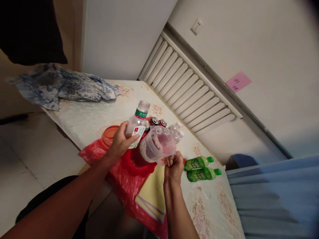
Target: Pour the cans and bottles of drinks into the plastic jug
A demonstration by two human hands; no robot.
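My left hand (121,141) is wrapped round a clear plastic bottle (142,123) with a green neck band and a white label. The bottle leans slightly and its mouth shows no cap. My right hand (175,163) is closed at the handle side of a translucent plastic jug (147,147), which is tilted and holds some foam or liquid. Below the jug is a red basin (149,170), partly hidden by it. An orange bowl or lid (109,134) lies left of the basin, close to my left forearm. Under the basin spreads a red plastic bag (122,181).
A folded yellow cloth (152,196) lies by my right forearm. Two green drink bottles (199,174) lie to the right. Behind the jug are drink cans (162,123) and clear bottles (179,133) with white caps. A patterned cloth (82,87) lies far left; a radiator (184,83) borders the table.
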